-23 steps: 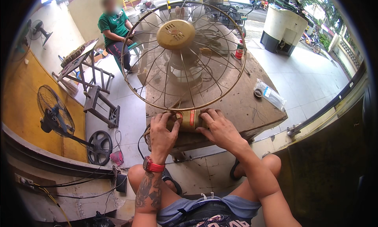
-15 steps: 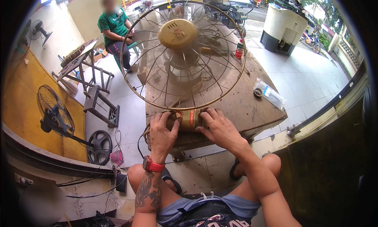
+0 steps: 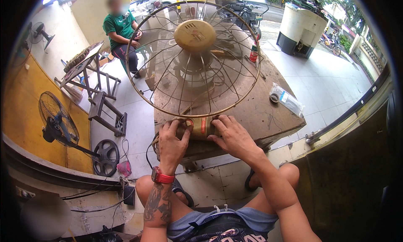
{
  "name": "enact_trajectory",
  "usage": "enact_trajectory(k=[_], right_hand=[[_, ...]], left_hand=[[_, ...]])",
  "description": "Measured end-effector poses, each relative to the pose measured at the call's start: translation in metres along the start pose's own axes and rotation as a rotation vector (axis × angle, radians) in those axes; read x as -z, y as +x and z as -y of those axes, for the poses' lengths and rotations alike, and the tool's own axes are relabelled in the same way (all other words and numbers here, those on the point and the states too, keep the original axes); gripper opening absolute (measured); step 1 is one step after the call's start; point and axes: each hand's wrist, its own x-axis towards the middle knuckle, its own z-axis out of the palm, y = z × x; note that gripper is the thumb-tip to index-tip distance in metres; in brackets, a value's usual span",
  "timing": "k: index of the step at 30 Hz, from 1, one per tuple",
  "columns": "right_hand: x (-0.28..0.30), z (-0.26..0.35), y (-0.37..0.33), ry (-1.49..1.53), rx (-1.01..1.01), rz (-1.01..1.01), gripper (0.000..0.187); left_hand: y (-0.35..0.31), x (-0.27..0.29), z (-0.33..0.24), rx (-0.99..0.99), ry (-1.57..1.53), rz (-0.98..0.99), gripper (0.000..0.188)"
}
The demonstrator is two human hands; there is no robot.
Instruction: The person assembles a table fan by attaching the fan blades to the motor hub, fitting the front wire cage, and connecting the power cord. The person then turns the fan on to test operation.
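An old electric fan (image 3: 195, 35) with a round wire guard and a tan centre cap stands at the near edge of the wooden table. Behind the wires, its blades are only a see-through blur. My left hand (image 3: 173, 140) grips the left end of the fan's brown-gold base (image 3: 200, 128), thumb in front and fingers over the top. On the right end, beside a ribbed part, my right hand (image 3: 233, 135) holds the base in the same way. A dark cord runs down from the base's left side. Part of the base is hidden under my fingers.
On the wooden table (image 3: 252, 116) lie a clear plastic packet (image 3: 289, 101), a dark ring-shaped roll (image 3: 274, 98) and a red-and-green can (image 3: 254, 53). A person (image 3: 121, 30) sits beyond at left. A black stand fan (image 3: 58, 118) leans on the left near a wooden stool (image 3: 105, 109).
The fan's guard and centre cap have shifted slightly against each other, with the cap now a little farther right. Both my hands stay on the base.
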Motion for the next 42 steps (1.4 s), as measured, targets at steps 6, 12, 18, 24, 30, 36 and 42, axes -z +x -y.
enact_trajectory(k=[6,12,18,24,30,36,42], right_hand=[[0.0004,-0.0002,0.0007,0.013,0.001,-0.001,0.049],[0.0017,0.0011,0.0003,0.021,0.005,-0.005,0.048],[0.0015,0.0005,0.0007,0.017,0.009,-0.003,0.048],[0.0007,0.0002,0.0004,0.007,0.017,-0.018,0.049],[-0.0004,0.0002,0.0001,0.007,0.016,-0.023,0.051],[-0.0017,-0.0003,-0.0006,0.01,-0.002,-0.006,0.052],[-0.002,-0.0002,-0.0002,0.025,-0.007,-0.002,0.051]], left_hand=[[0.0014,0.001,-0.0026,0.026,-0.038,0.01,0.029],[0.0024,-0.0009,-0.002,0.043,-0.128,-0.05,0.032],[0.0035,-0.0008,-0.0005,0.054,-0.131,-0.041,0.033],[0.0034,-0.0011,-0.0008,0.074,-0.095,-0.027,0.034],[0.0042,-0.0024,-0.0007,0.095,-0.106,-0.027,0.032],[0.0039,-0.0015,-0.0008,0.078,-0.102,-0.028,0.032],[0.0028,-0.0027,-0.0004,0.062,-0.093,-0.047,0.033]])
